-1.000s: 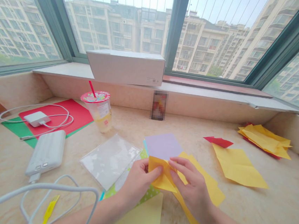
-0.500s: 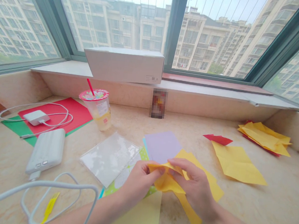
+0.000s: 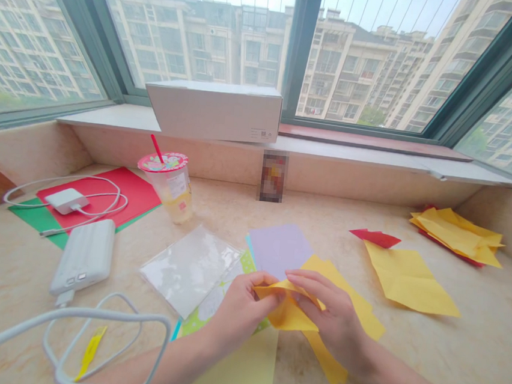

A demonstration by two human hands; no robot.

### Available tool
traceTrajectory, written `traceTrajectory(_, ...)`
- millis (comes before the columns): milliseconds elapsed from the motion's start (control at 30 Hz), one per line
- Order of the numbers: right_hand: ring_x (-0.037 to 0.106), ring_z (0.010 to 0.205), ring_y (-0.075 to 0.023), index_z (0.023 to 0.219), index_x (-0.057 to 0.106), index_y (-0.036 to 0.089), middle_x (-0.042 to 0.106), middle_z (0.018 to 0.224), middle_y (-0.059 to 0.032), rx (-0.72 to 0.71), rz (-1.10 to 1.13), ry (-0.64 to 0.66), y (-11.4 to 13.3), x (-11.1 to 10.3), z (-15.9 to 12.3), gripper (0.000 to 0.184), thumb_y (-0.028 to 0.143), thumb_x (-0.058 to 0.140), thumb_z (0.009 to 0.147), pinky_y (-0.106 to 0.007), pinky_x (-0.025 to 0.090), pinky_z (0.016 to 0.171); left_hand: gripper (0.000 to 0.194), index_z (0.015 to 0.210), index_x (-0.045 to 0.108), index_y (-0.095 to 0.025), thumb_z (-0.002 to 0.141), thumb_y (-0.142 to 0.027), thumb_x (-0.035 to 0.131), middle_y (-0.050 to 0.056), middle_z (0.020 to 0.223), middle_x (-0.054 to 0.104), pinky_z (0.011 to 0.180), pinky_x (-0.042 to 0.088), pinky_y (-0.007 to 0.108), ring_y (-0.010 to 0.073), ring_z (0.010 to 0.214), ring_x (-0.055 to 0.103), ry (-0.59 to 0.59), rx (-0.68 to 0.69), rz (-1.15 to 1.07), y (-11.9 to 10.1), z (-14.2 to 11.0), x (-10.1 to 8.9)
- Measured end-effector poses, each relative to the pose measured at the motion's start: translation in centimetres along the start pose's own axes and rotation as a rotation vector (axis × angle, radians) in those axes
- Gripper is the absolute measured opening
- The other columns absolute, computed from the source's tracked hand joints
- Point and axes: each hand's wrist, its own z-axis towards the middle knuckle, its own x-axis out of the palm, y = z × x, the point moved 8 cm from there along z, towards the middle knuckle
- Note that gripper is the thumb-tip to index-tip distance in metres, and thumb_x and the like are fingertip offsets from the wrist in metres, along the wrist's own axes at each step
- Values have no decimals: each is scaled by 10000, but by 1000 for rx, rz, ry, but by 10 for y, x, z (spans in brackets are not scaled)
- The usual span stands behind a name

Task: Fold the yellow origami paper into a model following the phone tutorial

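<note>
Paper (image 3: 291,317), yellow, just below the centre of the frame, between both hands; now bowed along its upper edge, flatter a second ago. Left hand (image 3: 248,306) pinched tight on its left end; right hand (image 3: 330,311) loosely curled, gripping the other side, thumb to fingers. Apparently mid-bend, not yet pressed flat. Loose sheet (image 3: 412,282) at right, unmoved.

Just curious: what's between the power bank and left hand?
Head view: countertop, a clear plastic sleeve, then a green dotted sheet by the left hand.

Bright daylight enters through the windows (image 3: 207,39), glinting on the clear plastic sleeve (image 3: 191,267); edges stretch.
</note>
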Motion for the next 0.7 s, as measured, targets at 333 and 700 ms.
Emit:
traceTrajectory(333, 696, 1123, -215, 1226, 727, 354, 687, 1296, -54, -4, 7, 150, -1, 7, 3, 340, 195, 524, 1005, -374, 608, 937, 250, 921, 782, -157, 890, -371, 658, 66, 880, 760, 744, 492, 281, 231, 844, 670, 20, 72, 98, -11, -3, 4)
traceTrajectory(700, 553, 1328, -298, 1063, 768, 316, 460, 1554, -49, 7, -143, 287, 7, -9, 2, 218, 213, 710, 880, -510, 493, 1089, 288, 1173, 605, -223, 907, -331, 623, 34, 1042, 715, 785, 526, 274, 204, 921, 681, -115, 111, -8, -13, -6, -9)
